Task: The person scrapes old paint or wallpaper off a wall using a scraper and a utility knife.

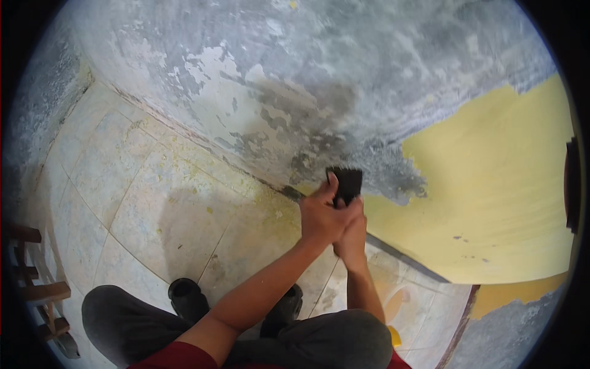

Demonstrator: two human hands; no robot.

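Both my hands are closed together round a scraper with a dark, broad blade. My left hand wraps it from the left, its thumb laid along the blade. My right hand grips lower down, and the handle is mostly hidden between the two. The blade's far edge is against the low part of the wall, on a grey patch of bared plaster. Just right of the blade, yellow paint still covers the wall, with a ragged border.
Light floor tiles strewn with yellow flakes run along the wall's foot. A dark skirting strip follows its base on the right. Wooden furniture stands at the far left. A yellow object shows partly beside my right knee.
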